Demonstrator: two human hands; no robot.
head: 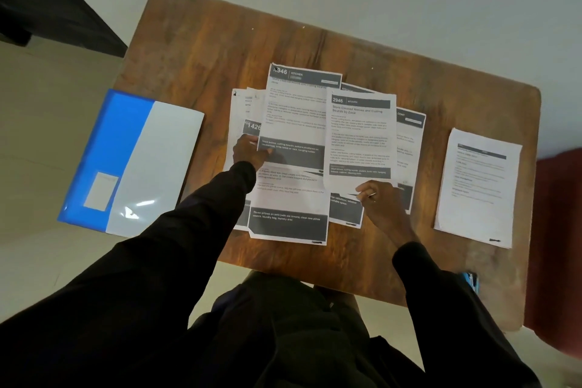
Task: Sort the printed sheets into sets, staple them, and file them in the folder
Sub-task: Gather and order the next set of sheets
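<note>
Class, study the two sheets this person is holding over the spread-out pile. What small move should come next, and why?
Probably lay the right 2946 sheet, pinched by the right hand, onto the left 2946 sheet, which the left hand grips at its edge. Both headers read 2946 KITCHEN, so they likely belong to one set.

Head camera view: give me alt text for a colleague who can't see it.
The left hand grips the left sheet and the right hand pinches the right sheet, both headed KITCHEN, over a spread of printed sheets on a wooden table. A blue and white folder lies left, a separate pile right.
</note>
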